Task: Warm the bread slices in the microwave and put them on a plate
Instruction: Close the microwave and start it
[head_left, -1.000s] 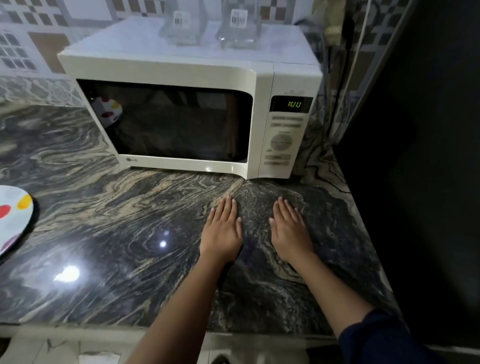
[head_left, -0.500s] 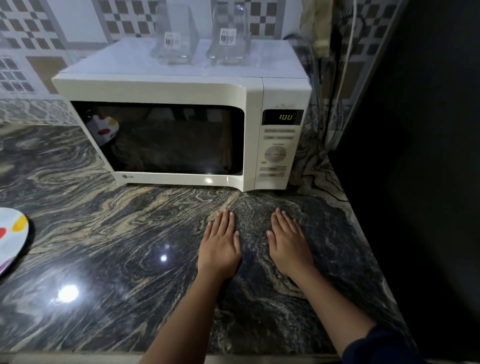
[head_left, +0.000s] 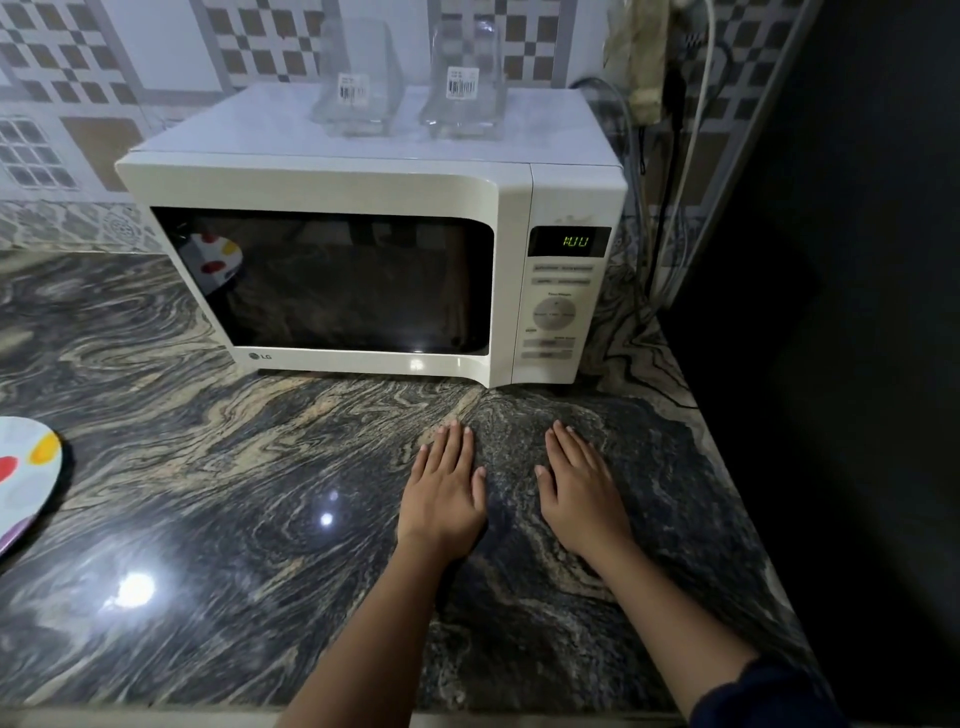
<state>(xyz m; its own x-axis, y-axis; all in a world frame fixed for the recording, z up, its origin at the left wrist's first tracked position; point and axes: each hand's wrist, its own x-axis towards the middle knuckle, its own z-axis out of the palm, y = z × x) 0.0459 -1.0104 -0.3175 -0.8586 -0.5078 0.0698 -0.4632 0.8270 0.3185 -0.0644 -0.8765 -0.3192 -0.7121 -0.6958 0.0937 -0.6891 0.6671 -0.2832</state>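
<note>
Granite counter (head_left: 208, 519), left hand (head_left: 444, 493), right hand (head_left: 582, 499) flat

My left hand (head_left: 444, 501) and right hand (head_left: 584, 501) lie flat, palms down, fingers straight, slightly apart, before the white boxy microwave (head_left: 332, 179).

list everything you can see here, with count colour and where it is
microwave: 1, cream white, at the back of the counter, door shut, green display lit
jars: 2, clear glass with barcode labels, side by side on top of the microwave
plate: 1, white with red and yellow spots, at the counter's left edge, partly out of frame
counter: 1, dark grey stone with tan swirls
cables: several, dark and white, against the wall right of the microwave
wall: white and brown checked tiles, behind the microwave
left hand: flat on the counter before the microwave
right hand: flat beside it, apart
</note>
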